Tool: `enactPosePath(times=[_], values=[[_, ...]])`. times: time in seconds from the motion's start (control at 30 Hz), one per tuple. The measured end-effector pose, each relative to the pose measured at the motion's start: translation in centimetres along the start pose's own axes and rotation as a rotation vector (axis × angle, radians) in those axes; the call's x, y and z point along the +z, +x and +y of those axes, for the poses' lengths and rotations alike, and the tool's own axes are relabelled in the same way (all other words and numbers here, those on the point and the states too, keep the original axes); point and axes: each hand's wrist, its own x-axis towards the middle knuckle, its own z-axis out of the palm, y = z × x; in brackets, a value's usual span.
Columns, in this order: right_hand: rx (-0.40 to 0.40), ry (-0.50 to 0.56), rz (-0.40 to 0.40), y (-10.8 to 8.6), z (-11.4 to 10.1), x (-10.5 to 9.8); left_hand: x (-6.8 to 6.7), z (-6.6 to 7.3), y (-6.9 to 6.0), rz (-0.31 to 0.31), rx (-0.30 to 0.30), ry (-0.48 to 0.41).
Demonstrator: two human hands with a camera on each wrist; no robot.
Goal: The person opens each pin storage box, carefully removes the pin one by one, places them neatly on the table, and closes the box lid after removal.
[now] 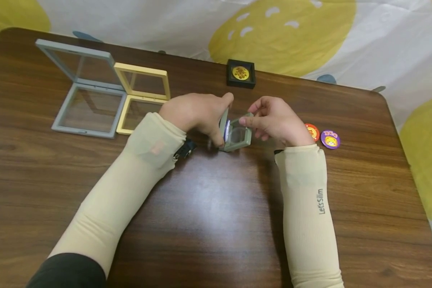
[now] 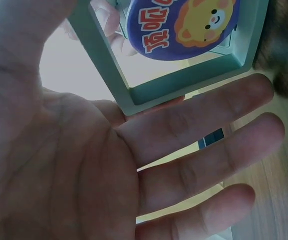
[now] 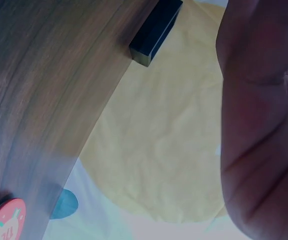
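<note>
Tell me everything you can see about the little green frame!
The little green frame is square and plastic-looking, with two halves standing partly open and a clear, film-like window. A round purple badge with a yellow cartoon animal face is between the halves. The left hand grips one half, while the right hand pinches the edge of the other. Whether the frame touches the table isn't clear.

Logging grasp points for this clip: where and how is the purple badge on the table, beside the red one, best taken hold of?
Probably by the rim of the purple badge, pinched at its near and far edges, the right hand coming from above and the right: it lies flat, looks thin and round, and the red badge crowds its left edge.
</note>
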Motion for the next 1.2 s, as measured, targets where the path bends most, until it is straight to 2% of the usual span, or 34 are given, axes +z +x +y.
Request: enactPosePath(times=[0.2,0.47,1.07,1.2], values=[[0.022,-0.027,-0.008,0.0,0.6,-0.6,0.1,0.1,-0.1,0.001,0.001,-0.019],[0.020,0.006,-0.009,0.0,1.1,-0.8,0.1,0.1,-0.2,-0.001,0.008,-0.045],[0.053,-0.010,-0.029,0.2,1.8,-1.2,0.1,0.0,-0.1,-0.013,0.009,-0.077],[0.045,0.023,-0.047,0.2,1.9,-1.2,0.2,0.0,0.0,-0.015,0.012,-0.085]])
